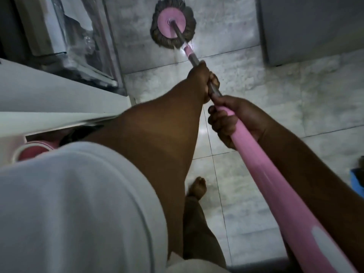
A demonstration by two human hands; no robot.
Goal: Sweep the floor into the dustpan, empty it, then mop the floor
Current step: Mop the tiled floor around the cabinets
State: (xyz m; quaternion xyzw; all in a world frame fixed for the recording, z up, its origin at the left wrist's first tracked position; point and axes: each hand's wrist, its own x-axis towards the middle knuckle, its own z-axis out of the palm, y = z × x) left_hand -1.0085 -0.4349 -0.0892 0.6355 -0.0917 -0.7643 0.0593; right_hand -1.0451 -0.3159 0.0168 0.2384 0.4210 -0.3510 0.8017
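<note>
Pink mop handle [262, 154] clamped in both grips, left hand [201, 79] ahead, right hand [234, 119] behind. Probably wet tiled floor [275, 95]: bare foot [197, 188] could slip; mop head [173, 23] might knock left-hand clutter.

The person wears a loose, light grey-white short-sleeved top [74, 203] with a stitched hem line near the sleeve edge. Both forearms are bare from the sleeve down. The left hand [202, 79] and right hand [230, 123] carry no gloves, rings or wristwear. One bare foot [197, 188] is visible; no footwear is worn.
</note>
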